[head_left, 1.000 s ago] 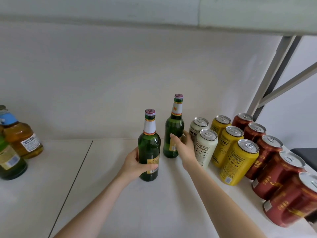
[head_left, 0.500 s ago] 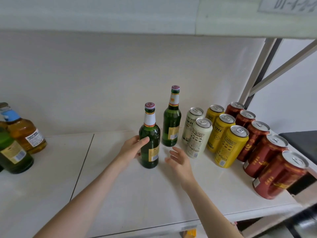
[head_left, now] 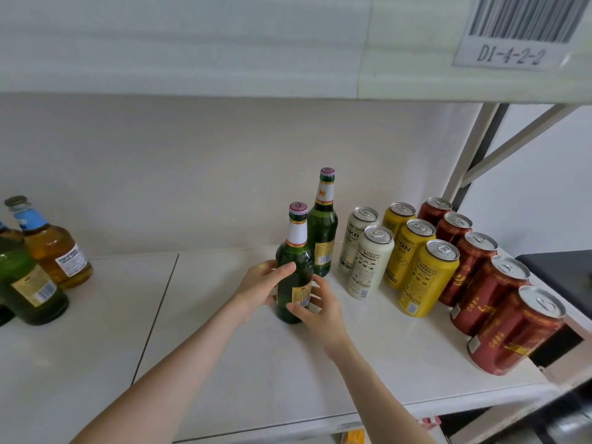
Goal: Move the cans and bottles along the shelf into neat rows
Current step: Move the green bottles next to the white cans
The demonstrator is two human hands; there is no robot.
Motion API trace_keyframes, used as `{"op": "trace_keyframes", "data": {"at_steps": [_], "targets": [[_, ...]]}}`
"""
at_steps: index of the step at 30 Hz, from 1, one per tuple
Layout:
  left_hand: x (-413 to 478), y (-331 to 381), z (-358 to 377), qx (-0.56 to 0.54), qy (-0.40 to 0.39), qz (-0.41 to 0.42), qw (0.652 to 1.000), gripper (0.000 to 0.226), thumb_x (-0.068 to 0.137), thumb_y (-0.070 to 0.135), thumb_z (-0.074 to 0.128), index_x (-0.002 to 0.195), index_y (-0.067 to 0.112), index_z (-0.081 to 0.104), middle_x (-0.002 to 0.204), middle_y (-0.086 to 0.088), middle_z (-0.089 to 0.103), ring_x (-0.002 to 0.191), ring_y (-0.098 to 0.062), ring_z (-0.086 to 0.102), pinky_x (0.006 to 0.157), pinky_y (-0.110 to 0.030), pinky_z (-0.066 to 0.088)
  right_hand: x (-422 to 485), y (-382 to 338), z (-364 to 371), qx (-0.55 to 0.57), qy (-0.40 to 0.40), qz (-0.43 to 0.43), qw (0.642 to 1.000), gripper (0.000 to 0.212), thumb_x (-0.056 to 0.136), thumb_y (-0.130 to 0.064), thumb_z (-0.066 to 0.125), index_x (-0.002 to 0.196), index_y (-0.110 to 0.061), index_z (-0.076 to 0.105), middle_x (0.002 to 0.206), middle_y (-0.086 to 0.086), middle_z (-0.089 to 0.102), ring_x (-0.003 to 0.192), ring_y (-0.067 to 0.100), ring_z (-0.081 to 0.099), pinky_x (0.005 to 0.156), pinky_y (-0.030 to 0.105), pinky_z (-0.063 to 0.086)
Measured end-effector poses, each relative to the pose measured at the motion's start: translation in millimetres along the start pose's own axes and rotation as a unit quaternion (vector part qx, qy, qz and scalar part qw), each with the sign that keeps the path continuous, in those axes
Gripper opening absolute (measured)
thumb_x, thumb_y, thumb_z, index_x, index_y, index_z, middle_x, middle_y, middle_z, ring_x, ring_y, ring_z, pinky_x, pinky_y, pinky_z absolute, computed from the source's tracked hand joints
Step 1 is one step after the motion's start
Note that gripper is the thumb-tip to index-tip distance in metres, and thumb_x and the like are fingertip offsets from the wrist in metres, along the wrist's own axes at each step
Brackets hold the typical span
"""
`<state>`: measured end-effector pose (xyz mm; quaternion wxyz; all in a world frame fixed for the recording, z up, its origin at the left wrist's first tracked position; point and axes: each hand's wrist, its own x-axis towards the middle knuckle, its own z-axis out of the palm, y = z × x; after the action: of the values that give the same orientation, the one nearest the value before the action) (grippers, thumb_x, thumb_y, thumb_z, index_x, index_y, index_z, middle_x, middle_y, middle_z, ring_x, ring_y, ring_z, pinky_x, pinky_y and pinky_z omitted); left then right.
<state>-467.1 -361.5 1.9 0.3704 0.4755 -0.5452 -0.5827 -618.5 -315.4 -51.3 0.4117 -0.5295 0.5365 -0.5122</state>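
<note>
Two green glass bottles stand upright mid-shelf. The near green bottle (head_left: pixel 294 270) is gripped from both sides: my left hand (head_left: pixel 261 286) wraps its left flank, my right hand (head_left: pixel 315 307) presses its lower right side. The far green bottle (head_left: pixel 323 233) stands free just behind it. To the right run rows of cans: two cream cans (head_left: pixel 368 261), three yellow cans (head_left: pixel 426 277) and several red cans (head_left: pixel 490 293), reaching the shelf's front right corner.
At the far left stand an amber bottle (head_left: pixel 54 248) with a blue neck label and a green bottle (head_left: pixel 27 290). A white shelf (head_left: pixel 224 363) carries everything, with a back wall, an upper shelf overhead and a metal upright (head_left: pixel 464 168) at right.
My right hand left the far bottle, drew back, then closed on the near bottle's right side. My left hand stayed at that bottle's left side. The view pulled back and up.
</note>
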Motion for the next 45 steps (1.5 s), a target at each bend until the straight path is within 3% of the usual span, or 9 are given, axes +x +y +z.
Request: {"op": "trace_keyframes", "data": {"at_steps": [6, 11, 17, 25, 28, 32, 40, 45], "targets": [[8.6, -0.9, 28.0, -0.001, -0.027, -0.004, 1.0, 0.061, 0.064, 0.067, 0.074, 0.113, 0.03, 0.065, 0.109, 0.007, 0.073, 0.104, -0.012, 0.067, 0.073, -0.026, 0.057, -6.2, 4.4, -28.9, 0.013, 0.026, 0.009, 1.0, 0.064, 0.077, -0.009, 0.081, 0.129, -0.03, 0.049, 0.116, -0.01, 0.064, 0.103, -0.002, 0.06, 0.077, 0.013, 0.05], [17.5, 3.1, 51.6, -0.015, -0.048, -0.007, 0.999, 0.059, 0.06, 0.065, 0.074, 0.106, 0.029, 0.066, 0.097, 0.014, 0.076, 0.087, 0.0, 0.07, 0.058, -0.015, 0.054, -5.7, 8.4, -49.4, 0.011, 0.051, 0.004, 0.999, 0.06, 0.077, -0.011, 0.081, 0.124, -0.034, 0.051, 0.116, -0.012, 0.062, 0.107, 0.006, 0.06, 0.076, 0.013, 0.052], [31.4, 5.6, 61.6, -0.016, -0.025, -0.011, 1.0, 0.086, 0.044, 0.074, 0.08, 0.109, 0.022, 0.06, 0.096, 0.011, 0.076, 0.089, -0.006, 0.072, 0.065, -0.025, 0.057, 4.8, 10.3, -60.6, 0.008, 0.058, 0.003, 0.998, 0.061, 0.076, -0.013, 0.082, 0.121, -0.037, 0.049, 0.116, -0.018, 0.058, 0.108, 0.007, 0.058, 0.074, 0.012, 0.051], [46.3, 5.8, 60.0, -0.015, 0.002, -0.033, 0.999, 0.085, 0.046, 0.071, 0.079, 0.108, 0.018, 0.059, 0.104, 0.002, 0.072, 0.101, -0.014, 0.067, 0.08, -0.038, 0.059, 18.3, 11.7, -61.8, 0.021, 0.059, -0.006, 0.998, 0.061, 0.075, -0.007, 0.082, 0.114, -0.043, 0.05, 0.117, -0.015, 0.061, 0.105, -0.006, 0.058, 0.077, 0.01, 0.05], [47.8, 9.0, 58.5, -0.02, 0.015, -0.043, 0.999, 0.087, 0.04, 0.071, 0.082, 0.104, 0.016, 0.059, 0.094, 0.006, 0.069, 0.084, -0.004, 0.066, 0.07, -0.034, 0.06, 22.3, 12.5, -60.6, 0.031, 0.063, -0.012, 0.997, 0.061, 0.075, -0.006, 0.082, 0.113, -0.042, 0.051, 0.117, -0.014, 0.061, 0.105, -0.006, 0.059, 0.077, 0.011, 0.05], [49.1, 11.3, 55.9, -0.028, 0.026, -0.056, 0.998, 0.097, 0.028, 0.074, 0.083, 0.099, 0.013, 0.06, 0.074, 0.011, 0.068, 0.069, 0.002, 0.066, 0.065, -0.032, 0.06, 27.1, 14.9, -56.1, 0.045, 0.07, -0.017, 0.996, 0.062, 0.076, -0.003, 0.08, 0.125, -0.026, 0.051, 0.124, -0.002, 0.06, 0.115, 0.011, 0.058, 0.089, 0.02, 0.053], [54.7, 13.6, 56.0, -0.026, 0.03, -0.062, 0.997, 0.105, 0.029, 0.076, 0.083, 0.107, 0.01, 0.059, 0.089, 0.002, 0.069, 0.089, -0.012, 0.065, 0.083, -0.044, 0.06, 33.5, 16.9, -52.2, 0.062, 0.068, -0.015, 0.996, 0.061, 0.08, -0.001, 0.077, 0.133, -0.014, 0.05, 0.131, 0.004, 0.058, 0.123, 0.018, 0.055, 0.101, 0.034, 0.05], [58.5, 12.9, 56.5, -0.029, 0.035, -0.065, 0.997, 0.103, 0.034, 0.074, 0.083, 0.109, 0.008, 0.059, 0.099, -0.004, 0.071, 0.097, -0.016, 0.066, 0.083, -0.044, 0.059, 36.7, 18.5, -52.0, 0.059, 0.071, -0.009, 0.996, 0.062, 0.08, -0.003, 0.076, 0.136, -0.012, 0.05, 0.132, 0.004, 0.057, 0.125, 0.018, 0.053, 0.105, 0.043, 0.047]]}}
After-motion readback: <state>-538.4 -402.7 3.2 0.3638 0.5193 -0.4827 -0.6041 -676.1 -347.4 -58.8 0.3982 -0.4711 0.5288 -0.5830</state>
